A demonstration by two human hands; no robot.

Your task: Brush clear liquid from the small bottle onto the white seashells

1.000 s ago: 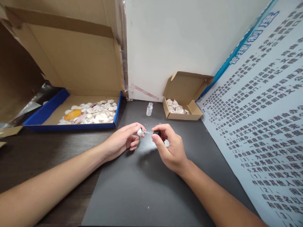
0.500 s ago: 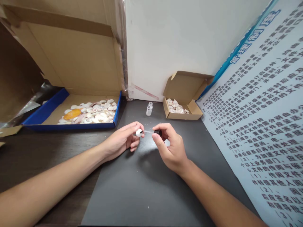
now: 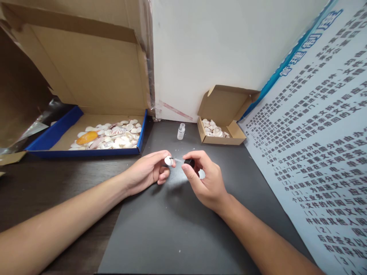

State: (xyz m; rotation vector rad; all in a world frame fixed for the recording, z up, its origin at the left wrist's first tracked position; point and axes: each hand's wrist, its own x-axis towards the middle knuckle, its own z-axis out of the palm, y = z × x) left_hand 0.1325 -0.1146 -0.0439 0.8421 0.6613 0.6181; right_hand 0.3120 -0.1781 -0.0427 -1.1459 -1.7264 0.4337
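Note:
My left hand [image 3: 153, 167] pinches a small white shell [image 3: 168, 160] between thumb and fingers. Between the fingers of my right hand [image 3: 205, 173] is the black cap of a brush applicator [image 3: 189, 163], its thin clear stem pointing left. The dark brush tip lies at the upper edge of the shell and appears to touch it. Beyond both hands a small clear glass bottle [image 3: 181, 132] stands upright, uncapped, with a pale label.
A blue-sided cardboard box [image 3: 86, 154] at the left holds many shells and one orange shell [image 3: 87, 138]. A smaller open cardboard box [image 3: 222, 140] of white shells stands at the back right. A white panel [image 3: 229, 46] rises behind; a printed sheet [image 3: 323, 152] borders the right.
The shell has turned slightly in my left fingers, showing more of its face. My right hand has shifted a little left, and the brush tip sits higher on the shell.

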